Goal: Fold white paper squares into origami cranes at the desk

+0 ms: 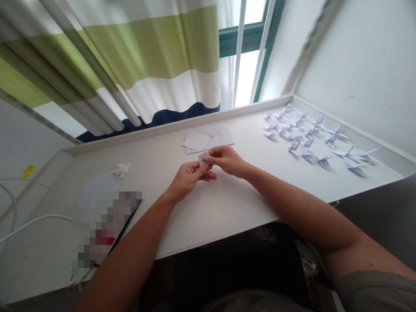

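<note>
A small folded piece of white paper (203,158) is held between my two hands above the middle of the white desk (208,208). My left hand (190,177) pinches its lower part, thumb on top, with the other fingers stretched out beneath. From the right, my right hand (227,159) grips the paper's edge between thumb and forefinger. Just beyond my hands lie flat white paper sheets (196,142), partly over a speckled sheet (219,135). Fine folds in the held paper are too small to make out.
Several white paper cranes (308,143) stand in loose rows at the right. On the left are a crumpled tissue (122,170), a pale sheet (100,186), a blurred-out flat object (113,229) and white cables (39,221). A raised rim (162,130) runs along the desk's back, below the curtain (156,52).
</note>
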